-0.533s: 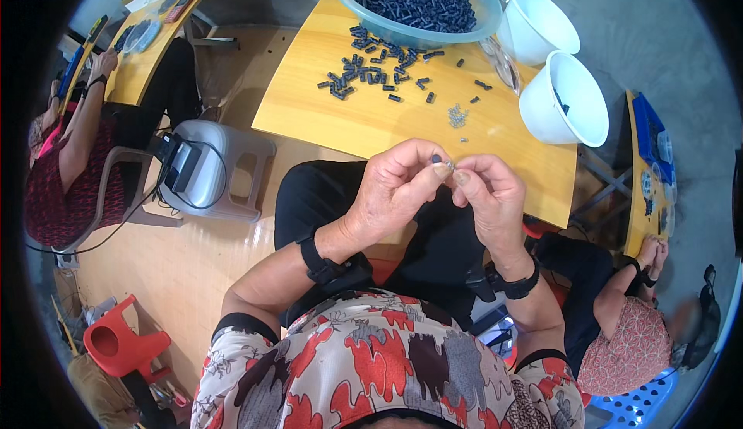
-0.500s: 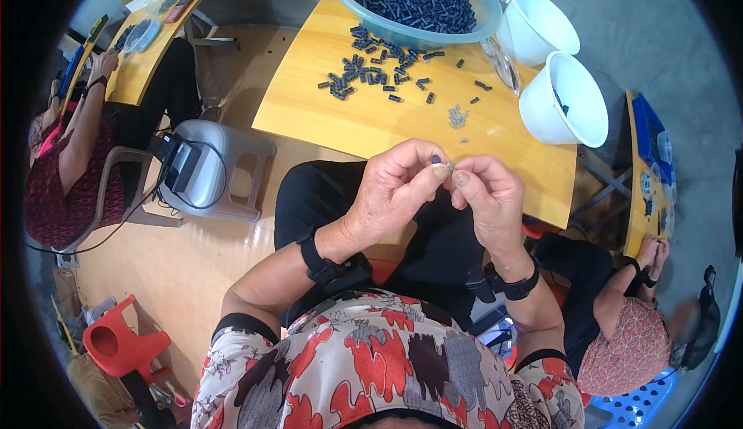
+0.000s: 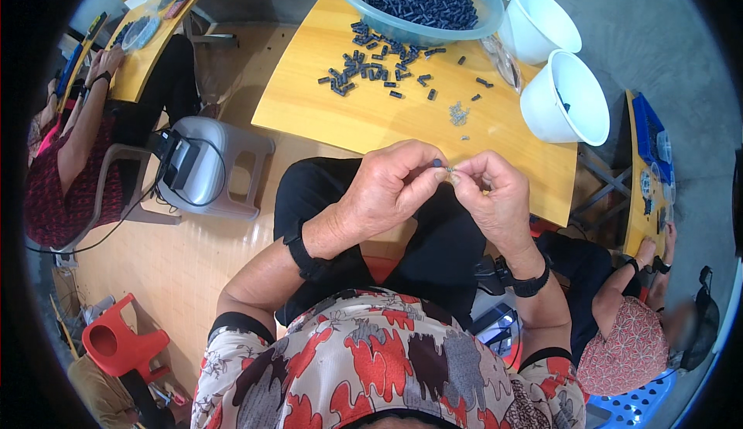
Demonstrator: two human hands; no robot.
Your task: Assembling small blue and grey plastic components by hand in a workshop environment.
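My left hand (image 3: 398, 185) pinches a small dark plastic piece (image 3: 437, 163), whose rounded end shows between thumb and forefinger. Against it, my right hand (image 3: 491, 193) pinches a tiny metal part (image 3: 451, 172) mostly covered by the fingertips. Both hands meet in front of the table's near edge, above my lap. On the yellow table (image 3: 309, 112) lie scattered dark plastic pieces (image 3: 360, 69) and a small heap of silvery metal parts (image 3: 458, 112). Behind them a wide translucent basin (image 3: 418, 33) is heaped with more dark pieces.
Two pale buckets, a near one (image 3: 553, 108) and a far one (image 3: 534, 23), stand at the table's right; the near one holds a few dark pieces. A grey stool (image 3: 205, 170) and red chair (image 3: 124, 336) are at left. Other people work at tables on both sides.
My right hand has shifted slightly right and turned, its fingertips still meeting the left hand's. At right, the other person's hands have moved apart.
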